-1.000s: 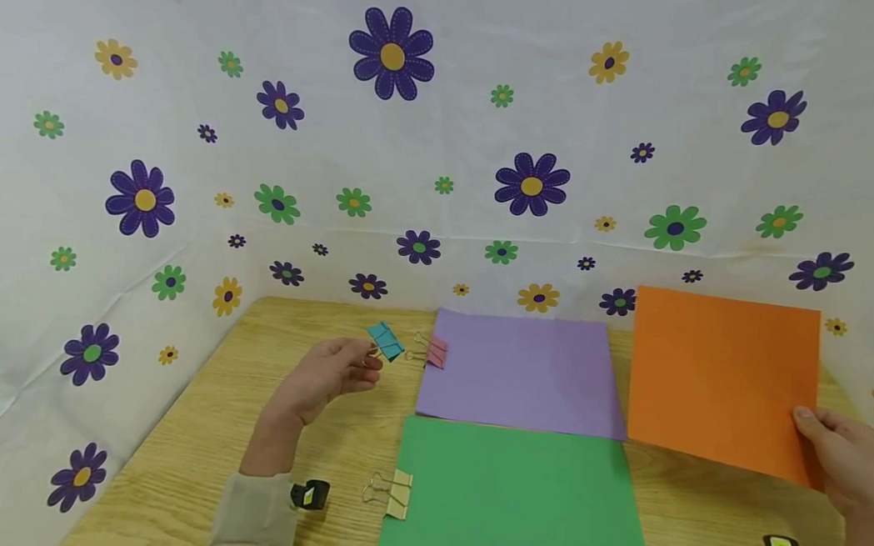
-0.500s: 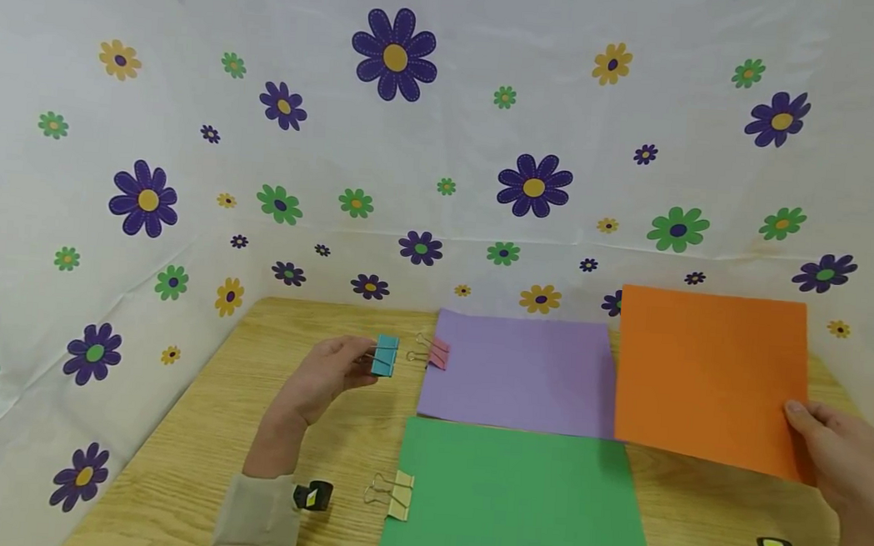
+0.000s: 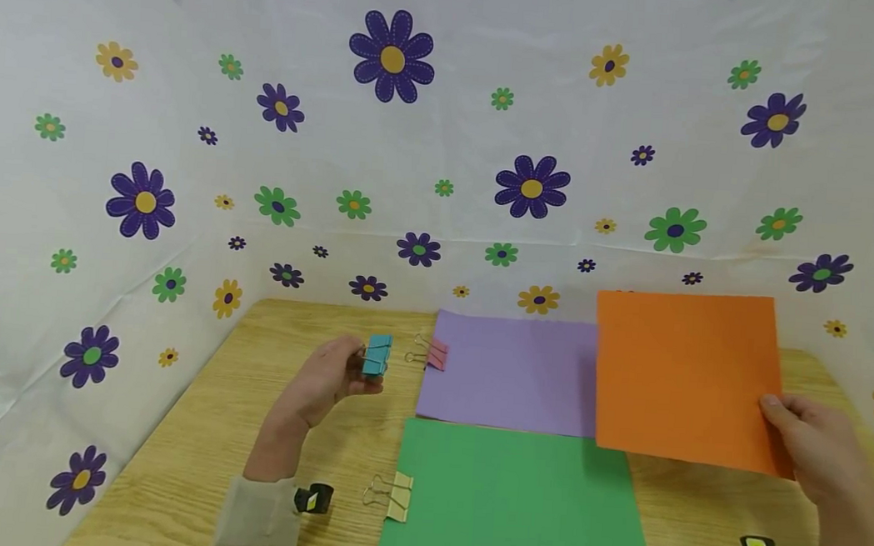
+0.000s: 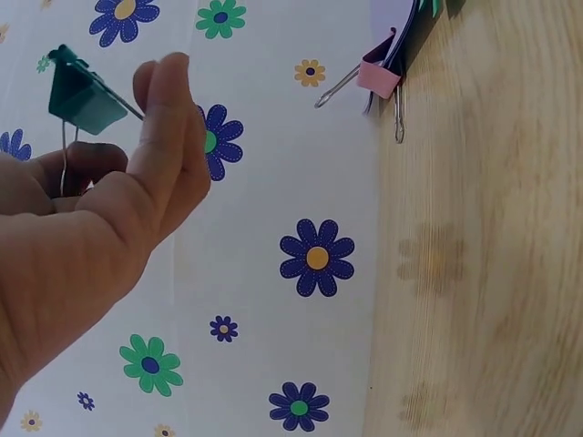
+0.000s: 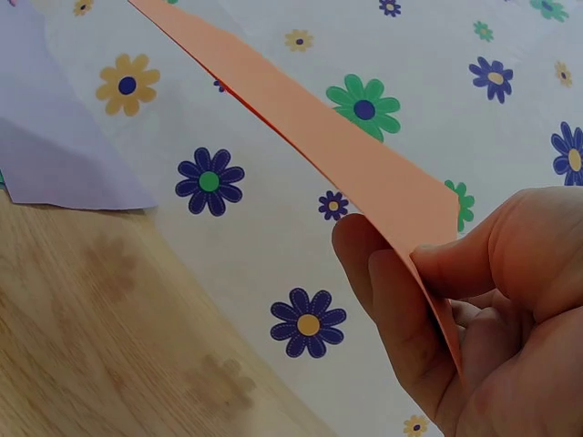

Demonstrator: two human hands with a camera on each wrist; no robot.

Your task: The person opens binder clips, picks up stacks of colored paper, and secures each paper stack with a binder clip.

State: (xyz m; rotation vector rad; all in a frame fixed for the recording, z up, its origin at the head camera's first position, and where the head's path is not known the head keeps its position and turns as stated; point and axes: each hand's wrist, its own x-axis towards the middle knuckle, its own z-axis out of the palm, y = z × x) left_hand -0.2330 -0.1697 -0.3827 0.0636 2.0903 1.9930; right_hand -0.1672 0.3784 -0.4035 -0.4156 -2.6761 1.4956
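My left hand (image 3: 329,377) holds a blue binder clip (image 3: 377,355) by its wire handles, above the table left of the papers. In the left wrist view the same binder clip (image 4: 86,96) points away from the fingers. My right hand (image 3: 817,442) pinches the right edge of an orange paper sheet (image 3: 686,376), thumb in front and fingers behind, lifted off the table. That orange sheet (image 5: 319,127) appears nearly edge-on in the right wrist view. It overlaps the right end of the purple paper (image 3: 513,374) in the head view.
A pink binder clip (image 3: 438,354) grips the purple paper's left edge. Nearer me lies green paper (image 3: 516,503) with a yellow binder clip (image 3: 398,496) on its left edge. The wooden table (image 3: 193,450) meets a flowered cloth (image 3: 454,124) at the back and left.
The orange sheet has moved left with my right hand and now covers part of the purple paper. In my left fingers the blue binder clip has turned from slanted to nearly upright.
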